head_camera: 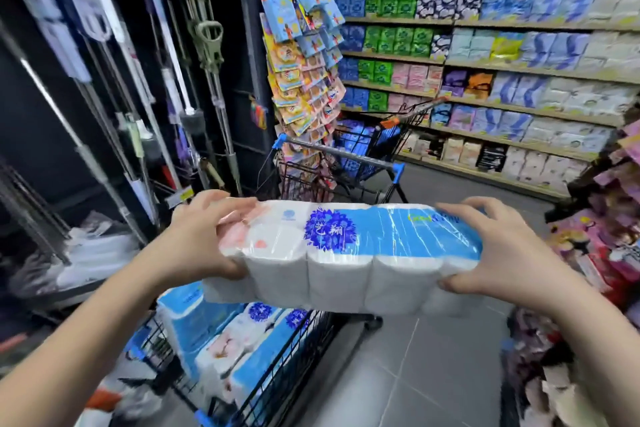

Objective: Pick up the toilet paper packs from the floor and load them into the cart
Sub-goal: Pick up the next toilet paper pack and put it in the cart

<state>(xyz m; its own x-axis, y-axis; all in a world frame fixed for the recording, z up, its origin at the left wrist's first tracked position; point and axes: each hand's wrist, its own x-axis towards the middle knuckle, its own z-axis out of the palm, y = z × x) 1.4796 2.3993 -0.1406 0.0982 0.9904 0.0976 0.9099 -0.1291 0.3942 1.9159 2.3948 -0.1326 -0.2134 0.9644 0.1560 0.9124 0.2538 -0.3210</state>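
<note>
Here's the toilet paper pack (pixel 349 253), up in the air and held level between both hands. The left grip (pixel 204 236) is wrapped round the pink-printed end, fingers over the top and thumb beneath. The right grip (pixel 491 253) clamps the blue end the same way. So the pack is off the floor (pixel 415 374) and not yet in.

Below the grips, nearer the left one, sits the cart (pixel 291 354), its wire basket open at the top, with other packs (pixel 239 336) already stacked inside. This reads as the loading step: the pack is lifted, the drop is to come.

The next move, I'd judge, calls for bringing the pack down and leftward over the basket rim. It probably needs tilting to fit what room is left beside the stack, then both grips let go together.

Beyond the grips a second cart (pixel 346 154) stands in the aisle. Shelves (pixel 519 62) of tissue goods run off past the right grip.
</note>
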